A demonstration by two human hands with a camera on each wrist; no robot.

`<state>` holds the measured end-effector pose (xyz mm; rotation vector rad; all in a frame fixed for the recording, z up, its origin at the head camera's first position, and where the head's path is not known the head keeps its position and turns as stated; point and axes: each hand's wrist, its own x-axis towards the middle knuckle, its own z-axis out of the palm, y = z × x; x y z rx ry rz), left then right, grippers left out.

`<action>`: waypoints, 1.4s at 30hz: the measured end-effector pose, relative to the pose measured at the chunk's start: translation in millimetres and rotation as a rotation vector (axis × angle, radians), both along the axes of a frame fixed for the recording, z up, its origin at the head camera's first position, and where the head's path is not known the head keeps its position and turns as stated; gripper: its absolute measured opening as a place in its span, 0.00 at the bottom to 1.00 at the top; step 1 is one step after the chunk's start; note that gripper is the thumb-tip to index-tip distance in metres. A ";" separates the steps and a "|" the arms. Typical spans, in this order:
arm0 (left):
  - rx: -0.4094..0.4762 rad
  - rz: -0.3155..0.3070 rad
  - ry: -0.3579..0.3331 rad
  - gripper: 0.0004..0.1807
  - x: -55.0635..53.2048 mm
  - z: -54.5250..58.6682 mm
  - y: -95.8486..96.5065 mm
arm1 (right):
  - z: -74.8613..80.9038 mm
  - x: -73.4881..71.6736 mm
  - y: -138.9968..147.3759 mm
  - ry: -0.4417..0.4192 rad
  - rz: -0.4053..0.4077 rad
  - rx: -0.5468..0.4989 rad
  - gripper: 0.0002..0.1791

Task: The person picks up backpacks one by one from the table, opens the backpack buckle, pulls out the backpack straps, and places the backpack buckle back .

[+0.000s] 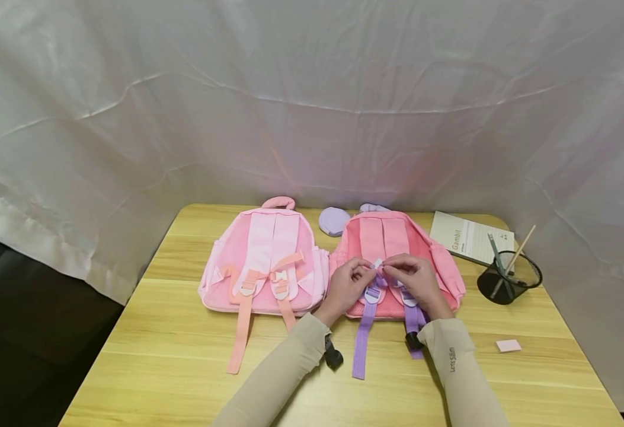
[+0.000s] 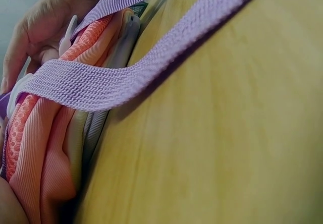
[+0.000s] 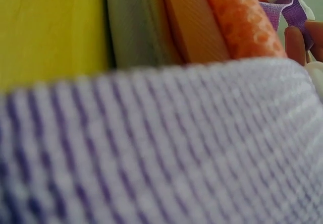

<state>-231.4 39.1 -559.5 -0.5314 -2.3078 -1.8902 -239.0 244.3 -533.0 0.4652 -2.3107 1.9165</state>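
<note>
A coral-pink backpack (image 1: 383, 237) lies with its shoulder straps facing up. Over its middle, my left hand (image 1: 346, 287) pinches a small white buckle (image 1: 377, 263). Close beside it, the fingertips of my right hand (image 1: 415, 279) pinch the purple strap (image 3: 295, 19) at that buckle; fingers partly cover both. Two purple webbing tails (image 1: 364, 350) hang from white adjusters (image 1: 373, 295) over the table edge of the bag. One tail crosses close in front of each wrist camera. To the left lies a light pink backpack (image 1: 258, 237) with orange straps (image 1: 240, 335) and a white buckle clipped on its chest strap.
A round lilac piece (image 1: 335, 221) lies behind and between the bags. At the right are a notebook (image 1: 469, 237), a black mesh pen cup (image 1: 509, 279) with pencils, and a small pink card (image 1: 508, 346). A grey curtain (image 1: 312, 118) hangs behind the wooden table (image 1: 173, 356).
</note>
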 end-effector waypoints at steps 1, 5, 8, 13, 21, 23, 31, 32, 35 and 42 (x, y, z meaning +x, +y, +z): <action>-0.001 0.002 -0.003 0.11 0.2 0.0 0.1 | 0.2 -0.1 -0.1 -0.005 -0.002 -0.004 0.09; -0.020 0.010 -0.008 0.11 1.0 0.6 0.1 | 0.0 -0.8 0.0 -0.017 0.002 -0.012 0.11; -0.014 0.009 -0.010 0.12 1.2 1.8 -0.1 | -0.5 -1.6 0.3 -0.018 0.009 -0.019 0.11; 0.017 0.005 -0.009 0.11 1.2 2.9 -0.1 | -1.5 -2.5 0.9 0.024 0.029 -0.014 0.07; -0.064 0.037 0.006 0.11 1.0 2.4 0.6 | -2.7 -3.7 1.9 0.039 0.059 0.040 0.05; -0.063 0.032 0.001 0.11 0.8 2.7 0.5 | -1.7 -3.3 1.5 0.029 0.067 0.050 0.05; -0.066 0.011 -0.012 0.11 1.1 4.8 -1.1 | 0.2 -2.6 -1.2 -0.033 0.068 0.067 0.04; -0.071 0.011 -0.009 0.11 1.1 4.8 -1.2 | 0.3 -2.7 -1.6 -0.049 0.062 0.064 0.05; -0.077 0.020 -0.005 0.11 0.4 4.4 -1.0 | 1.7 -2.3 -2.9 -0.101 0.046 0.056 0.11; -0.048 0.028 -0.023 0.10 0.1 1.6 0.3 | 8.8 2.4 -2.2 -0.130 0.006 0.094 0.16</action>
